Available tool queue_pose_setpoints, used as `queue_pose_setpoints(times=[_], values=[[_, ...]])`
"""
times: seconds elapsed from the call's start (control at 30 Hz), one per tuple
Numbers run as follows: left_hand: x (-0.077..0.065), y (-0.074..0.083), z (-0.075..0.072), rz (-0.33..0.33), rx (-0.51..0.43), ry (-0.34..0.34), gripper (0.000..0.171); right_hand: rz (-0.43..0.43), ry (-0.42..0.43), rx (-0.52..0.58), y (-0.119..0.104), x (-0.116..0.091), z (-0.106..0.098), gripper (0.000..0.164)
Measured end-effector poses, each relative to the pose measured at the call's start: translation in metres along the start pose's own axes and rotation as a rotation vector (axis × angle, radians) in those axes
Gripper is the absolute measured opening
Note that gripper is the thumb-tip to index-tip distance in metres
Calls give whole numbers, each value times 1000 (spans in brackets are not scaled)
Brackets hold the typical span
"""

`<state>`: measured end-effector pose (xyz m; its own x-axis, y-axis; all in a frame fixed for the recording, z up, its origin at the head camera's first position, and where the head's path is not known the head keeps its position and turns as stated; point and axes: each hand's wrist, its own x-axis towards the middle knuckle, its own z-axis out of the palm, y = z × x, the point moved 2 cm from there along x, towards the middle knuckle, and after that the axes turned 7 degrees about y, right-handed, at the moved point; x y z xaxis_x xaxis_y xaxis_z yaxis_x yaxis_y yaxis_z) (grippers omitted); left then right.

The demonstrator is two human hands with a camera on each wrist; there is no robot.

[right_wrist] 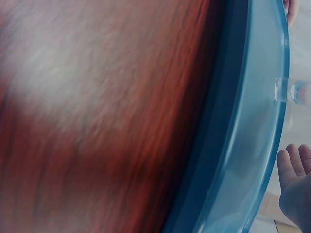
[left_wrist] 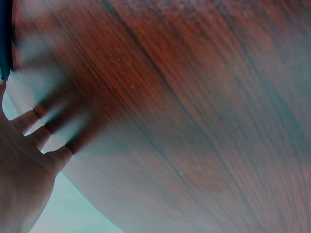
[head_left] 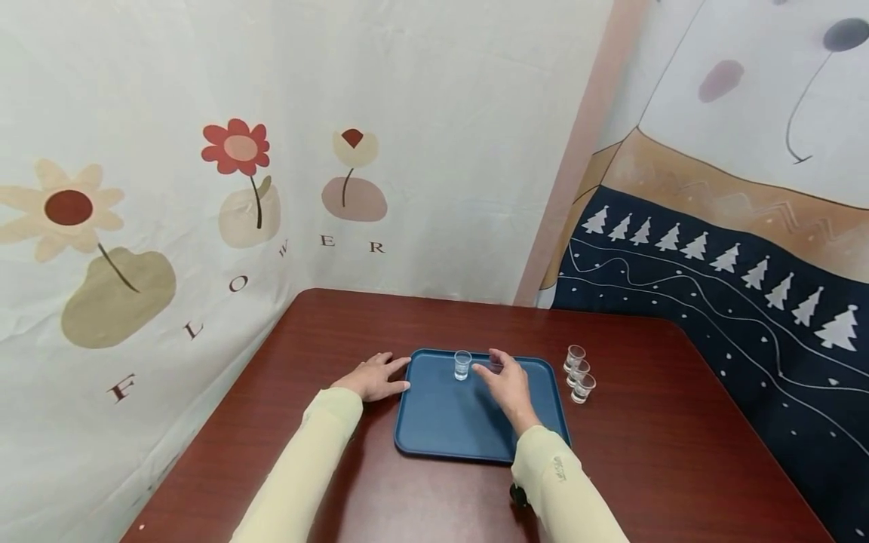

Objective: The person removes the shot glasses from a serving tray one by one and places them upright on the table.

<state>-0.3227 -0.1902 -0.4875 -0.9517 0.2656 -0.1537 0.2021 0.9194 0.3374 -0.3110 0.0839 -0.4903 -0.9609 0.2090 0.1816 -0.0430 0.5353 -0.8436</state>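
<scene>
A blue rectangular tray (head_left: 462, 430) lies on the table. On its far part stands a small clear glass (head_left: 462, 365), which also shows at the right edge of the right wrist view. My left hand (head_left: 375, 377) is at the tray's left rim with fingers spread; its fingertips reach the rim, and the left wrist view shows nothing gripped. Above the tray, just right of the glass, is my right hand (head_left: 508, 385), thumb and fingers apart. In the right wrist view its fingers (right_wrist: 293, 162) look extended and separate from the glass. Whatever lies behind its fingers is hidden.
Three more small clear glasses (head_left: 578, 374) stand in a row right of the tray, close together. The dark red wooden table (head_left: 652, 452) has rounded far corners and meets printed cloth hangings (head_left: 434, 151) behind and beside it.
</scene>
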Motion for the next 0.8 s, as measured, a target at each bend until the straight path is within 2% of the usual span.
queue_pose_setpoints(times=[0.6,0.8], values=[[3,1,2,-19,-8,2,65,-23,-103,-29,-10,7,22,54],[1,2,1,-21,-8,8,65,-48,-106,-38,-9,7,29,46]])
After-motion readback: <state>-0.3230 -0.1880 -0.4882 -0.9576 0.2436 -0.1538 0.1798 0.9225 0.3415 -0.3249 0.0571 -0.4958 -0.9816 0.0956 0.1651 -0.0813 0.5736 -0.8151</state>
